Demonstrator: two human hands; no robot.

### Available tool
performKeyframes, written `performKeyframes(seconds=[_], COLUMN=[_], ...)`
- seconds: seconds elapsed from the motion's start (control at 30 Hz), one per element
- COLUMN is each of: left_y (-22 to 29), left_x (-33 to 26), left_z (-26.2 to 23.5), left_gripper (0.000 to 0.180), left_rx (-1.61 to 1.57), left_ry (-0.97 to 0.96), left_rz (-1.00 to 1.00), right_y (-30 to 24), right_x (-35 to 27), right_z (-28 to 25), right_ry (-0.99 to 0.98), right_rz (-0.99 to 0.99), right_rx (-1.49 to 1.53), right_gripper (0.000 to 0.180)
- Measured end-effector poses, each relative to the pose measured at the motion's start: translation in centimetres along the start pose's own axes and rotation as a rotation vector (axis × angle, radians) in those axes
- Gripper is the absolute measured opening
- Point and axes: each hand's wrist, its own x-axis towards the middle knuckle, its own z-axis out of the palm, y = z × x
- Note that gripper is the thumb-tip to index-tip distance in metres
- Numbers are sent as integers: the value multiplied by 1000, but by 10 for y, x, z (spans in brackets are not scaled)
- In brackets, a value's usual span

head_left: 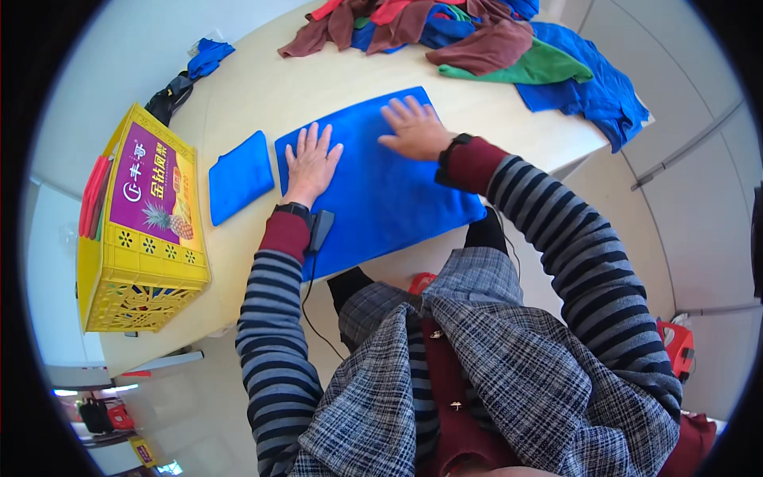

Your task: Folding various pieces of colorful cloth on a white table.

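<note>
A blue cloth (pixel 373 211) lies spread out at the near edge of the table. My left hand (pixel 312 163) rests on its left part, fingers stretched and apart. On the cloth's upper right part is my right hand (pixel 417 129), its fingers spread and slightly blurred. Neither hand holds anything. Each wrist wears a dark band, and a small grey box (pixel 321 231) with a cable sits beside the left one. A smaller folded blue cloth (pixel 241 176) lies just left of the spread one, apart from it.
A yellow plastic crate (pixel 147 274) stands at the table's left, with red cloth (pixel 94 195) over its rim. Brown, red, green and blue cloths (pixel 485 48) are heaped along the far side. A black item (pixel 168 99) and a crumpled blue cloth (pixel 210 57) lie behind the crate.
</note>
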Motion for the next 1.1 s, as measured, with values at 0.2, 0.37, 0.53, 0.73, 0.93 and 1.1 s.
performKeyframes(seconds=[0.2,0.37,0.53,0.73,0.93,1.1], left_y=[14,-23,-32,10,51,24], left_x=[-27,-48,-58,-85,-112,-151], left_z=[0,2,3,-18,-18,-32], left_gripper=[64,63,62,62,62,62], left_rx=[0,17,45,58,18,31], left_ry=[-71,-17,-16,-37,0,23], left_rz=[10,-28,-29,38,146,28], right_y=[-28,16,53,56,-15,-20], right_x=[-10,-28,-57,-89,-110,-111], right_z=[3,5,3,4,18,16], right_ry=[-98,-78,-86,39,243,382], right_rz=[-47,-8,101,115,-128,-75], right_rx=[32,-1,-30,-134,118,182], right_gripper=[75,75,72,71,68,68])
